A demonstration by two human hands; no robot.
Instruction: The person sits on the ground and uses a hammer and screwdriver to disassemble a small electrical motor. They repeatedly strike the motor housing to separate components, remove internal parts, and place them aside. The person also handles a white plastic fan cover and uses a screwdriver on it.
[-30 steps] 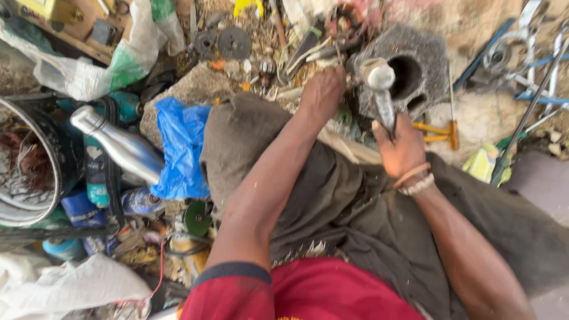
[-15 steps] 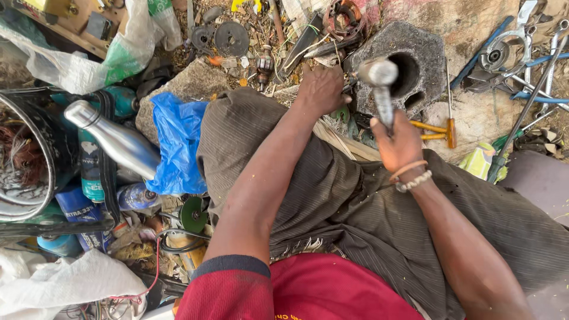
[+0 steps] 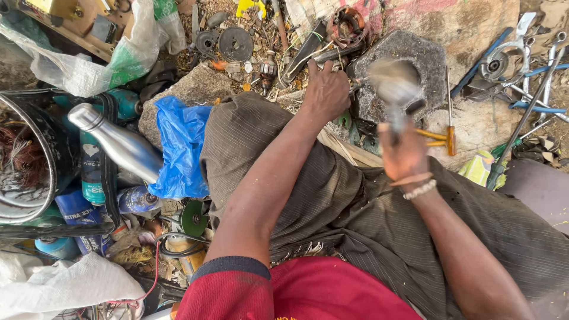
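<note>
So the right hand [image 3: 404, 155] is clenched around the handle of a steel-headed hammer [image 3: 394, 89], motion-blurred, handle running roughly straight up the frame from the fist with the head at the top, hanging over the grey hexagonal concrete block with a round hole [image 3: 415, 59] in the upper middle right. The left hand [image 3: 325, 90] is further up and to the left, arm stretched out over the knee, palm down with fingers spread, pressing on something at the block's left edge; can't tell what's under it. So the block sits just above the hammer hand and right beside the left one, and the left is closer. A yellow-handled screwdriver [image 3: 441, 137] lies near the block's lower right.
</note>
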